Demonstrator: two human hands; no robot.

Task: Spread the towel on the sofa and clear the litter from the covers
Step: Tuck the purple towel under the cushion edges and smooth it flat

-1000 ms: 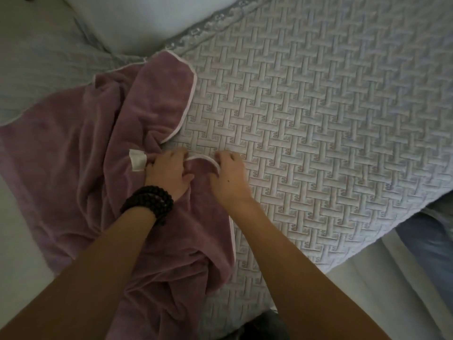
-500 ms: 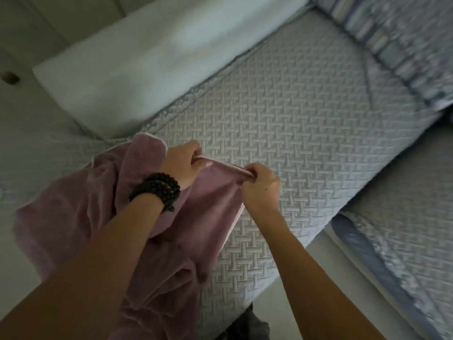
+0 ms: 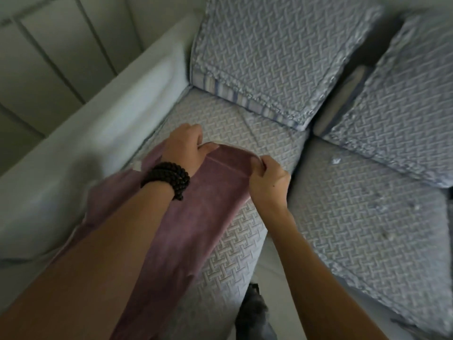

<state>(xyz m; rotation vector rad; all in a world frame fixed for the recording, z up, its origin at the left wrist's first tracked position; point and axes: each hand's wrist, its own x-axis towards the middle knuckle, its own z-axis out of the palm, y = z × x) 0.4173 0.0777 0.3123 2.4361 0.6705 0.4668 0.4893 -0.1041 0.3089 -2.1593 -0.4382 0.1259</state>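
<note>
A mauve towel (image 3: 196, 207) is stretched over the left sofa seat, whose cover (image 3: 232, 244) is a grey woven quilt. My left hand (image 3: 185, 148), with a dark bead bracelet on the wrist, grips the towel's far edge. My right hand (image 3: 267, 182) pinches the same edge a little to the right, and the edge is pulled taut between them. Small white bits of litter (image 3: 335, 160) lie on the right seat cover (image 3: 362, 229), with more specks (image 3: 388, 235) further right.
The white sofa arm (image 3: 103, 133) runs along the left. Two quilted back cushions (image 3: 274, 57) (image 3: 402, 114) lean at the far side. A dark shape (image 3: 253, 312) shows on the floor by the seat's front edge.
Both hands have lifted the towel's edge off the seat and carried it toward the back cushions, drawing it taut. My view has swung up and right, bringing the right seat into sight.
</note>
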